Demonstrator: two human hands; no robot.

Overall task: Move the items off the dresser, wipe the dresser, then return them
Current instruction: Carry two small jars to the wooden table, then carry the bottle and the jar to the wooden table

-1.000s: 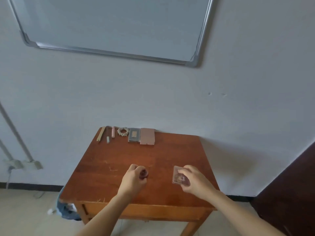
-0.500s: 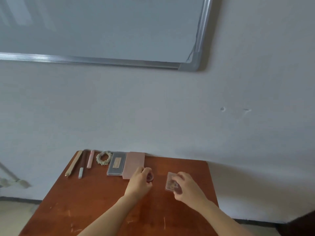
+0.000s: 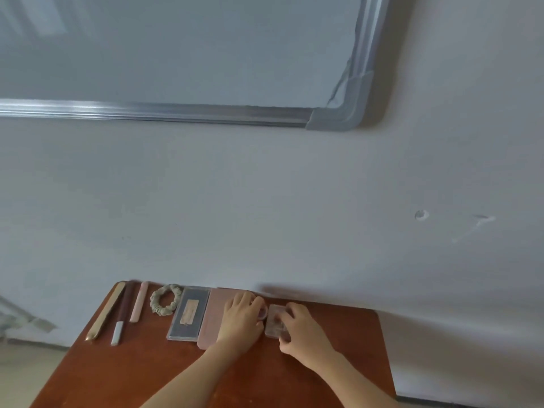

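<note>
A reddish-brown wooden surface fills the bottom of the view, its far edge pushed against a pale wall. Two bare forearms reach up from the near edge toward that far edge. The left hand is curled around a small round pink-rimmed item, its grip closed on it, and the hand lies partly over a flat pink case. Just beside it, the right hand grasps a small clear plastic box at its near end; the box rests flat on the surface close to the far edge. Along the same far edge, leftward from the pink case, lie a dark flat box with a tan label, a pale scrunchie, a pink stick, a dark pen with a white end, and a gold-coloured stick nearest the far left corner. Higher on the wall hangs a whiteboard with a grey metal frame, and two small marks show on the plaster to its right.
</note>
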